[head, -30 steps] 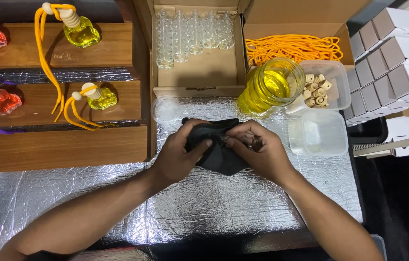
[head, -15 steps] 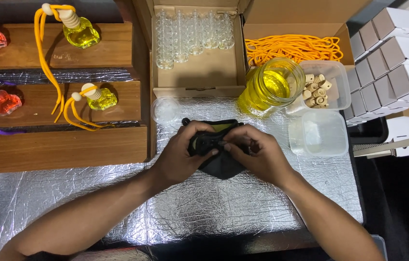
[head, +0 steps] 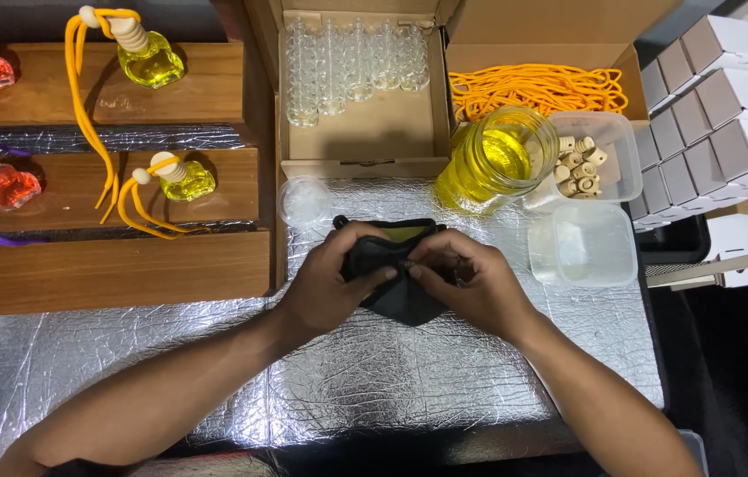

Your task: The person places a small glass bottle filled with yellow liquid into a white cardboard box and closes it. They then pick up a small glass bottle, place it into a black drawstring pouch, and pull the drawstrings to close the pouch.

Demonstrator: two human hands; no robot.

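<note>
Both my hands hold a small black pouch (head: 400,300) over the silver foil mat (head: 215,389). My left hand (head: 325,283) grips its left side with fingers over the upper edge. My right hand (head: 467,283) pinches the middle and right side. A bit of yellow shows at the pouch's open top. What lies inside the pouch is hidden.
A jar of yellow liquid (head: 498,159), a tub of wooden caps (head: 590,159), an empty plastic tub (head: 581,247) and a clear lid (head: 303,201) sit behind the hands. A cardboard box holds glass bottles (head: 347,57); orange cords (head: 537,88) lie beside it. Wooden steps (head: 109,265) carry filled bottles; white boxes (head: 710,97) stand right.
My fingers have shifted on the pouch, drawing its top a little more open so yellow shows at the upper edge. The hands stay in the same place.
</note>
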